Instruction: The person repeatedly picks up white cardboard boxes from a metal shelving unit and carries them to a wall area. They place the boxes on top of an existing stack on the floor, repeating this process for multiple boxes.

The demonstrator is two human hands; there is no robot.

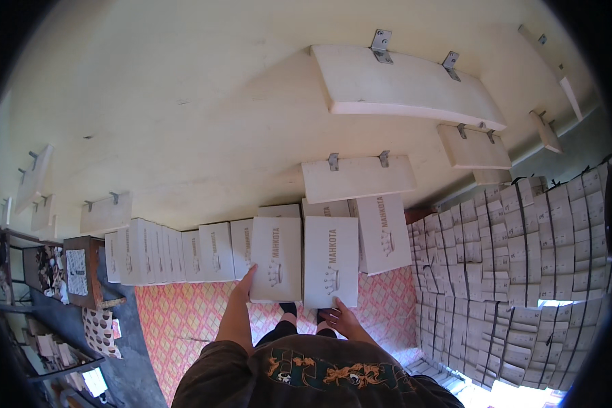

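Observation:
Two tall white cardboard shoe boxes stand side by side in front of me, each with a grey crown print. My left hand (pixel 246 280) is at the lower left edge of the left box (pixel 276 255), its fingers partly hidden behind that side. At the bottom edge of the right box (pixel 330 248), my right hand (pixel 343 318) has its thumb on the front face and its other fingers under the edge. The right box sits slightly lower in view than the left one. Behind them, a row of similar boxes (pixel 215 251) runs along the wall.
White wall shelves (pixel 357 178) on metal brackets jut from the cream wall, the largest shelf (pixel 408 85) higher up. Strapped stacks of boxes (pixel 517 245) fill the right side. A pink patterned mat (pixel 177 319) covers the floor. A brown cabinet (pixel 81 272) and racks stand left.

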